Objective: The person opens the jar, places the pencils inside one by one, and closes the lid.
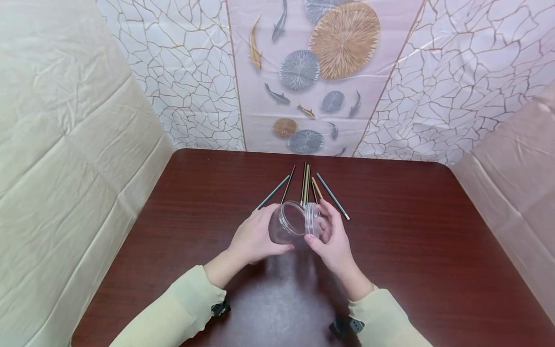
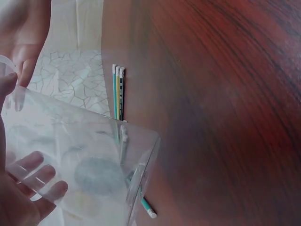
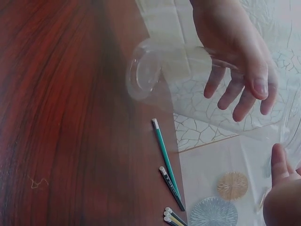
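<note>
A clear, see-through plastic jar (image 1: 289, 222) lies tilted in my left hand (image 1: 256, 234), whose thumb and fingers curve round its body. Its mouth faces right, and pencils show through the wall in the left wrist view. My right hand (image 1: 335, 241) pinches a clear round lid (image 1: 311, 219) by its rim, thumb in front and fingers behind, right at the jar's mouth. In the right wrist view the jar's base (image 3: 143, 70) points away from the right hand, and the left fingers (image 3: 242, 101) wrap the wall.
Beyond the hands, several pencils lie fanned out on the dark red-brown table (image 1: 416, 231): a teal pencil (image 1: 332, 195) at the right, a blue-green pencil (image 1: 273, 192) at the left, yellow-and-black pencils (image 1: 306, 183) between. A patterned cloth (image 1: 299, 111) hangs behind the table's far edge.
</note>
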`<state>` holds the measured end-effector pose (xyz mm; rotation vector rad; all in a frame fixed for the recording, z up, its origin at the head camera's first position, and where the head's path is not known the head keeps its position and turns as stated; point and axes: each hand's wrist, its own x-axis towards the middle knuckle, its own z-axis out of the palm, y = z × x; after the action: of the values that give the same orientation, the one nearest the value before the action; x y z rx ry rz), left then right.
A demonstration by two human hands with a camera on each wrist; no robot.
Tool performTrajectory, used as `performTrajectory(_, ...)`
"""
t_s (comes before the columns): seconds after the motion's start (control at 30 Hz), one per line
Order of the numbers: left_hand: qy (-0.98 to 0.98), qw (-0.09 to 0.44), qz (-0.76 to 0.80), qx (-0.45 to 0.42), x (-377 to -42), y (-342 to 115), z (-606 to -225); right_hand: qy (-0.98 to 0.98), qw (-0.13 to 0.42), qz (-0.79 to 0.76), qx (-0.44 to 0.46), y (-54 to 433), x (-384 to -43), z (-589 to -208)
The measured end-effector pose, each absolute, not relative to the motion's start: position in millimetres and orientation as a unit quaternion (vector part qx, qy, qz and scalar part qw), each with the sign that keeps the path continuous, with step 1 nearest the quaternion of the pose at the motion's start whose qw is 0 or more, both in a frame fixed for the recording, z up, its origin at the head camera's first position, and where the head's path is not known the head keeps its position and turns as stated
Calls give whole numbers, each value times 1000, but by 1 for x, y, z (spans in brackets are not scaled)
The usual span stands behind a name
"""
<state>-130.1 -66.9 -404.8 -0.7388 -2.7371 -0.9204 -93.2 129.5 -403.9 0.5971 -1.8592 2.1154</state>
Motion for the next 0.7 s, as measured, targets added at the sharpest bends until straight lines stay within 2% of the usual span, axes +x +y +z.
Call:
performTrajectory(0.27,-884,80,-419,-193,-132,-79,-412,-650,158,711,218,130,-93,-408)
performTrajectory(0.57,-848,93,-507,-125,-136,-99,-431,-682,160,699,144,132,-89,-410)
performTrajectory(0.7,-837,97,-525,-120,-137,-105,-436,-695,166,688,126,134,-88,-411)
